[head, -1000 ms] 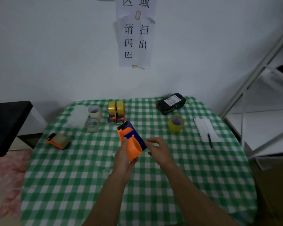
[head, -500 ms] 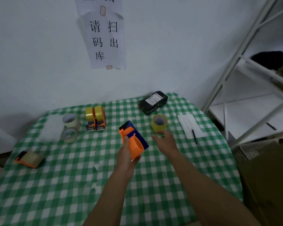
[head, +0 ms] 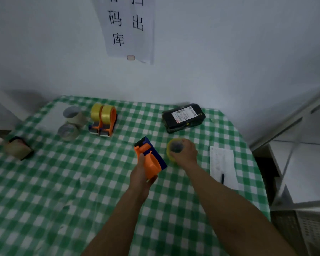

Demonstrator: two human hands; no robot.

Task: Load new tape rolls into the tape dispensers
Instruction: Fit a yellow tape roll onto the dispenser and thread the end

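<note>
My left hand (head: 141, 175) grips an orange and blue tape dispenser (head: 149, 157) with no roll in it, held above the middle of the checked table (head: 44, 191). Just to its right, my right hand (head: 186, 154) curls round a yellow tape roll (head: 172, 146) that stands on the cloth. Two dispensers loaded with yellow tape (head: 103, 120) stand side by side at the back. Two pale tape rolls (head: 70, 122) lie left of them. Another dispenser (head: 18, 147) lies at the left edge, blurred.
A black wrapped parcel (head: 184, 117) with a white label lies at the back right. A paper sheet with a pen (head: 223, 167) sits near the right edge. A white metal shelf (head: 294, 145) stands right of the table. A paper sign (head: 127, 28) hangs on the wall.
My right hand has reached forward and right and closed round the yellow roll. The left hand keeps holding the dispenser. The view has swung to the right and dipped.
</note>
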